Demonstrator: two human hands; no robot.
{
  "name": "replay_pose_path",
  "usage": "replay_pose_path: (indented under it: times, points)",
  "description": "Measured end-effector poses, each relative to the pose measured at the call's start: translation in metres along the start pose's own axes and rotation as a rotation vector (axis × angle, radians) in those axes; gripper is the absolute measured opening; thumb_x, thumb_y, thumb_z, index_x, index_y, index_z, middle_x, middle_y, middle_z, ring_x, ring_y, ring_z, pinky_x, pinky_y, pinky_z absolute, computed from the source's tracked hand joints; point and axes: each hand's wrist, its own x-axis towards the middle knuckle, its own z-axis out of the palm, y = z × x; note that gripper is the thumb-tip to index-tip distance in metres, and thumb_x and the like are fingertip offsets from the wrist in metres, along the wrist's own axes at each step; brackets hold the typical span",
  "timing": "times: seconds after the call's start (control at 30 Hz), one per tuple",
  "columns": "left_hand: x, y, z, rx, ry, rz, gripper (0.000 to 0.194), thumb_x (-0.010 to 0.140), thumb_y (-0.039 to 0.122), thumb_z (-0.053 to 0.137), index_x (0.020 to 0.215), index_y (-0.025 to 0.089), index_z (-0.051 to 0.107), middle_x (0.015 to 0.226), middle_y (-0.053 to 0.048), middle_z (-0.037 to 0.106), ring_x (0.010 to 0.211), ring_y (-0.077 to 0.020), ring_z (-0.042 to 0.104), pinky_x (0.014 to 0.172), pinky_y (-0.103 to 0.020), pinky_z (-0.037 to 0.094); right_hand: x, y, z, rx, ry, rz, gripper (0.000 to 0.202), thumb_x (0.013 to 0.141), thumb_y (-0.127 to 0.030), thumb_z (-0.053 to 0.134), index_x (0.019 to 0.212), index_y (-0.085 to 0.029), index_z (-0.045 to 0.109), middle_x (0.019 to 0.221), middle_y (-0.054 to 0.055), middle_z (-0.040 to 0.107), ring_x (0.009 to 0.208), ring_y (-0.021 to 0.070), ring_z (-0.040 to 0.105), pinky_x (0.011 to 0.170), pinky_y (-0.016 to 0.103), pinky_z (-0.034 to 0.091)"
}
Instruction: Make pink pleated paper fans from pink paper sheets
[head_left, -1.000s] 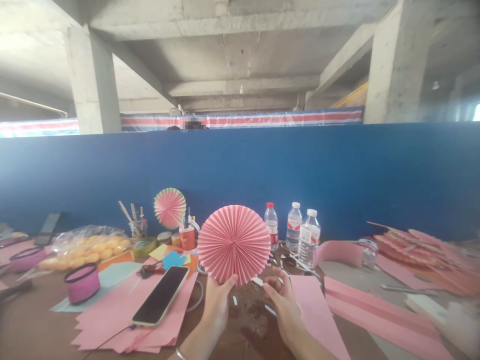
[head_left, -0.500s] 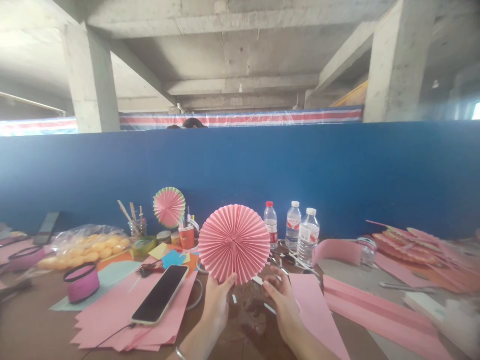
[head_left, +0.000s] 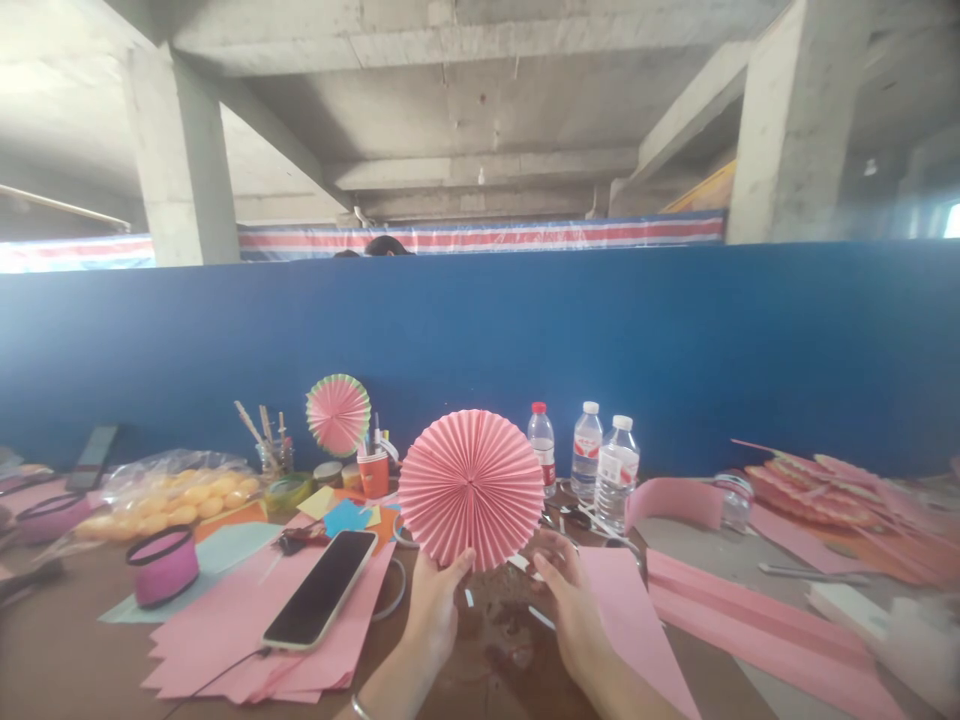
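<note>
A round pleated pink paper fan [head_left: 471,489] stands upright at the centre, its folds meeting at a middle point. My left hand [head_left: 440,600] pinches its lower edge, thumb in front and the fingers partly hidden behind. Just right of the fan's lower edge is my right hand [head_left: 566,590], its fingers curled and apart, with nothing visible between them. Small white strips lie on the brown table [head_left: 495,690] between my hands.
A phone [head_left: 321,590] lies on pink sheets at the left. Behind are a smaller fan [head_left: 338,414], an orange cup [head_left: 373,475] and bottles [head_left: 617,475]. Folded pink paper [head_left: 765,630] lies right, before a blue partition [head_left: 480,330].
The pink fan has shifted very slightly to the right in my left hand. My right hand has moved a little to the right.
</note>
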Motion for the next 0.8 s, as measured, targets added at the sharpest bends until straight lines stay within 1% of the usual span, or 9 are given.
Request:
replay_pose_path:
  times: [0.07, 0.13, 0.2, 0.27, 0.33, 0.43, 0.63, 0.73, 0.8]
  points:
    - [0.0, 0.0, -0.001, 0.037, -0.021, 0.001, 0.05, 0.063, 0.02, 0.075, 0.106, 0.018, 0.051, 0.093, -0.006, 0.068, 0.083, -0.0198, 0.065, 0.074, -0.031, 0.051, 0.008, -0.012, -0.005, 0.036, -0.012, -0.056, 0.036, 0.075, -0.041, 0.064, 0.106, -0.025, 0.054, 0.098, 0.002, 0.064, 0.087, 0.0199, 0.06, 0.071, 0.03, 0.046]
    - [0.001, -0.002, -0.002, 0.076, -0.04, 0.005, 0.053, 0.06, 0.021, 0.077, 0.107, 0.017, 0.052, 0.095, -0.007, 0.068, 0.087, -0.0223, 0.065, 0.076, -0.032, 0.05, 0.016, -0.027, -0.011, 0.084, 0.005, -0.104, 0.036, 0.076, -0.043, 0.062, 0.106, -0.025, 0.057, 0.1, 0.003, 0.065, 0.086, 0.0207, 0.061, 0.073, 0.031, 0.046]
    - [0.003, -0.003, -0.003, 0.115, -0.055, 0.006, 0.057, 0.056, 0.02, 0.079, 0.106, 0.016, 0.053, 0.097, -0.009, 0.069, 0.09, -0.0248, 0.064, 0.079, -0.033, 0.05, 0.023, -0.04, -0.017, 0.113, -0.007, -0.085, 0.036, 0.074, -0.044, 0.064, 0.104, -0.024, 0.06, 0.098, 0.004, 0.066, 0.082, 0.0213, 0.062, 0.069, 0.03, 0.047]
    - [0.004, -0.005, -0.002, 0.157, -0.065, 0.002, 0.058, 0.052, 0.019, 0.08, 0.104, 0.014, 0.055, 0.097, -0.011, 0.069, 0.092, -0.027, 0.064, 0.08, -0.035, 0.049, 0.028, -0.047, -0.022, 0.114, -0.021, -0.047, 0.034, 0.069, -0.039, 0.069, 0.097, -0.021, 0.064, 0.09, 0.005, 0.068, 0.073, 0.0205, 0.063, 0.062, 0.029, 0.047]
    - [0.004, -0.005, -0.002, 0.199, -0.081, -0.003, 0.058, 0.049, 0.018, 0.08, 0.102, 0.013, 0.056, 0.096, -0.012, 0.07, 0.091, -0.0285, 0.064, 0.08, -0.036, 0.049, 0.031, -0.047, -0.027, 0.111, -0.001, -0.029, 0.028, 0.066, -0.034, 0.073, 0.089, -0.019, 0.067, 0.08, 0.003, 0.069, 0.064, 0.0178, 0.061, 0.055, 0.026, 0.045]
    - [0.005, -0.004, -0.002, 0.245, -0.129, 0.002, 0.059, 0.049, 0.015, 0.08, 0.103, 0.013, 0.055, 0.099, -0.013, 0.069, 0.094, -0.029, 0.063, 0.082, -0.035, 0.048, 0.035, -0.042, -0.032, 0.135, 0.059, -0.036, 0.023, 0.065, -0.034, 0.073, 0.082, -0.02, 0.066, 0.069, 0.0, 0.068, 0.056, 0.0153, 0.06, 0.049, 0.023, 0.042]
    - [0.009, -0.001, -0.005, 0.277, -0.22, 0.023, 0.061, 0.05, 0.014, 0.078, 0.105, 0.015, 0.052, 0.098, -0.011, 0.07, 0.093, -0.0279, 0.064, 0.082, -0.036, 0.049, 0.041, -0.039, -0.04, 0.167, 0.136, -0.057, 0.026, 0.063, -0.038, 0.073, 0.079, -0.021, 0.063, 0.063, -0.002, 0.065, 0.047, 0.0141, 0.056, 0.043, 0.024, 0.038]
    - [0.009, 0.0, -0.004, 0.284, -0.245, 0.028, 0.061, 0.052, 0.016, 0.078, 0.108, 0.015, 0.052, 0.099, -0.011, 0.069, 0.091, -0.0276, 0.065, 0.08, -0.037, 0.05, 0.042, -0.039, -0.043, 0.14, 0.155, -0.059, 0.027, 0.064, -0.043, 0.071, 0.077, -0.021, 0.062, 0.061, -0.002, 0.065, 0.047, 0.015, 0.056, 0.041, 0.023, 0.035]
    - [0.008, 0.001, -0.003, 0.291, -0.245, 0.028, 0.061, 0.053, 0.017, 0.077, 0.109, 0.015, 0.051, 0.099, -0.011, 0.069, 0.09, -0.028, 0.065, 0.079, -0.037, 0.051, 0.042, -0.039, -0.043, 0.107, 0.162, -0.062, 0.03, 0.065, -0.046, 0.069, 0.08, -0.021, 0.063, 0.061, -0.002, 0.065, 0.048, 0.0157, 0.056, 0.042, 0.024, 0.035]
